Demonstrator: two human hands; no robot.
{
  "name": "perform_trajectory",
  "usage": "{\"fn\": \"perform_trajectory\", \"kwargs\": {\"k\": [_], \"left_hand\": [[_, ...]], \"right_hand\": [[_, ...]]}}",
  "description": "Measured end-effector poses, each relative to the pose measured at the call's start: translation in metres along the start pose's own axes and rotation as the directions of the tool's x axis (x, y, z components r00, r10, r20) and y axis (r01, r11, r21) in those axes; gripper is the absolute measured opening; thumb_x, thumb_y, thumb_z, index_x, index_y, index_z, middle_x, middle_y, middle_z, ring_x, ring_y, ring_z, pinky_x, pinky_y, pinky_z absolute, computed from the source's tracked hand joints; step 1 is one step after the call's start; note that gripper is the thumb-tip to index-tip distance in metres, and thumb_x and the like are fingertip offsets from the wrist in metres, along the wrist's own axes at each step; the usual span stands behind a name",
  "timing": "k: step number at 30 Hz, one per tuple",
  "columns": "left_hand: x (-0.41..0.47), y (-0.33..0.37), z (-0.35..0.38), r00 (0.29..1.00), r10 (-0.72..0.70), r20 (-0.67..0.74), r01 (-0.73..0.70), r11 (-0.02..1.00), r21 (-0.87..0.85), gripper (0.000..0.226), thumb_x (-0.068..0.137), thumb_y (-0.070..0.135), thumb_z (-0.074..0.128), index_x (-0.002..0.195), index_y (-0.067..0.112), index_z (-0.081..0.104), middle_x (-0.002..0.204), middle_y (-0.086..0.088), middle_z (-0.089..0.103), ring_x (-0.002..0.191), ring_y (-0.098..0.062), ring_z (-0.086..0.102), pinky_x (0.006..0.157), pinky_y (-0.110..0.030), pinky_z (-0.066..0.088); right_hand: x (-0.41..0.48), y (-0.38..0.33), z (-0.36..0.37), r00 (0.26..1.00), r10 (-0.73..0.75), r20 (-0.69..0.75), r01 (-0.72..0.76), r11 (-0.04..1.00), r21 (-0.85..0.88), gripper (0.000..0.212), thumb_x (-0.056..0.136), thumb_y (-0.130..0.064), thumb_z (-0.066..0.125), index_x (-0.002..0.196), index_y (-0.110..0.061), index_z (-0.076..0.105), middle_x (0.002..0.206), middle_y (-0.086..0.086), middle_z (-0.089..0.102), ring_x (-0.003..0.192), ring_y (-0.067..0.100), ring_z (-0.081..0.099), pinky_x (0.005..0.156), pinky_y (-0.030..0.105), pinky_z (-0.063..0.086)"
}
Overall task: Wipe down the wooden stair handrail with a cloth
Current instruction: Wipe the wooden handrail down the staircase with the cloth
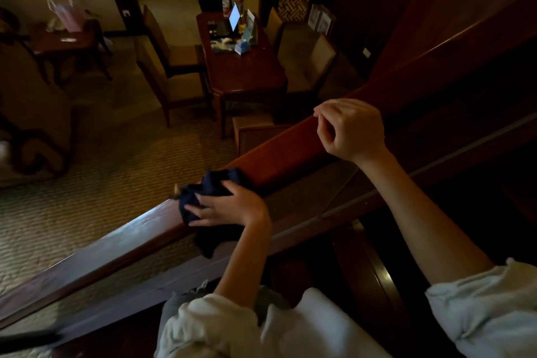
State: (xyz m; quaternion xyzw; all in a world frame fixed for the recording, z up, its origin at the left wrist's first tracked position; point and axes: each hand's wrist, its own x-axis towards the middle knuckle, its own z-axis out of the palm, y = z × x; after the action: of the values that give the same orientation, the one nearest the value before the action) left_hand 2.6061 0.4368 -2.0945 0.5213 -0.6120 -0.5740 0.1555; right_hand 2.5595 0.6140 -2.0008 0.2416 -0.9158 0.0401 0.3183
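A wide wooden handrail (284,145) runs diagonally from lower left to upper right. A dark blue cloth (209,186) lies bunched on top of it near the middle, one end hanging over the near side. My left hand (226,206) presses on the cloth with fingers spread over it. My right hand (351,129) hovers higher up over the rail, fingers loosely curled, thumb and forefinger near each other, holding nothing visible.
A glass panel (308,197) sits below the rail on my side. Beyond the rail, lower down, lies a carpeted room with a dark wooden table (247,70) carrying bottles and a tablet, padded chairs (162,67), and a side table (64,43).
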Motion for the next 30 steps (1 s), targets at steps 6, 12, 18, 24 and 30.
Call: {"fn": "perform_trajectory", "kwargs": {"k": [6, 12, 18, 24, 30], "left_hand": [[-0.017, 0.025, 0.007, 0.563, 0.618, 0.549, -0.803, 0.567, 0.184, 0.041, 0.096, 0.035, 0.048, 0.131, 0.015, 0.051, 0.130, -0.005, 0.054, 0.128, -0.026, 0.042, 0.107, -0.039, 0.032], [-0.035, 0.081, 0.055, 0.233, 0.559, 0.796, -0.914, 0.404, -0.016, 0.029, 0.100, 0.045, 0.037, 0.107, 0.025, 0.057, 0.088, 0.005, 0.062, 0.075, -0.013, 0.060, 0.056, -0.027, 0.043], [0.053, 0.052, 0.016, 0.447, 0.404, 0.798, -0.852, 0.464, 0.243, 0.042, 0.099, 0.049, 0.037, 0.075, 0.019, 0.056, 0.065, 0.000, 0.055, 0.068, -0.026, 0.062, 0.059, -0.032, 0.044], [0.009, 0.074, 0.046, 0.350, 0.452, 0.821, -0.908, 0.378, 0.179, 0.046, 0.098, 0.051, 0.036, 0.075, 0.017, 0.058, 0.064, 0.000, 0.056, 0.059, -0.017, 0.055, 0.054, -0.028, 0.040], [0.010, 0.065, 0.033, 0.303, 0.497, 0.813, -0.891, 0.451, 0.057, 0.030, 0.099, 0.046, 0.041, 0.082, 0.025, 0.055, 0.058, 0.009, 0.052, 0.047, -0.004, 0.049, 0.041, -0.015, 0.032]], "right_hand": [[-0.001, 0.001, 0.001, 1.000, -0.012, -0.005, 0.012, 1.000, -0.010, 0.029, 0.092, -0.020, 0.047, 0.088, -0.007, 0.072, 0.086, 0.006, 0.074, 0.082, 0.021, 0.071, 0.070, 0.030, 0.053], [-0.002, 0.002, 0.003, 1.000, -0.010, -0.023, 0.010, 1.000, -0.028, 0.028, 0.092, -0.020, 0.049, 0.089, -0.006, 0.073, 0.089, 0.009, 0.074, 0.084, 0.024, 0.072, 0.073, 0.032, 0.055], [-0.001, 0.002, 0.002, 1.000, -0.008, -0.007, 0.008, 1.000, 0.003, 0.026, 0.090, -0.020, 0.050, 0.089, -0.008, 0.073, 0.089, 0.005, 0.074, 0.087, 0.020, 0.071, 0.074, 0.030, 0.055], [0.000, 0.001, 0.002, 1.000, 0.002, 0.015, -0.002, 1.000, 0.003, 0.027, 0.091, -0.020, 0.050, 0.089, -0.008, 0.073, 0.089, 0.006, 0.074, 0.087, 0.021, 0.071, 0.074, 0.031, 0.056], [-0.001, 0.001, 0.000, 1.000, -0.012, 0.004, 0.012, 1.000, 0.007, 0.028, 0.091, -0.020, 0.049, 0.088, -0.008, 0.073, 0.089, 0.005, 0.074, 0.087, 0.020, 0.071, 0.074, 0.030, 0.055]]}}
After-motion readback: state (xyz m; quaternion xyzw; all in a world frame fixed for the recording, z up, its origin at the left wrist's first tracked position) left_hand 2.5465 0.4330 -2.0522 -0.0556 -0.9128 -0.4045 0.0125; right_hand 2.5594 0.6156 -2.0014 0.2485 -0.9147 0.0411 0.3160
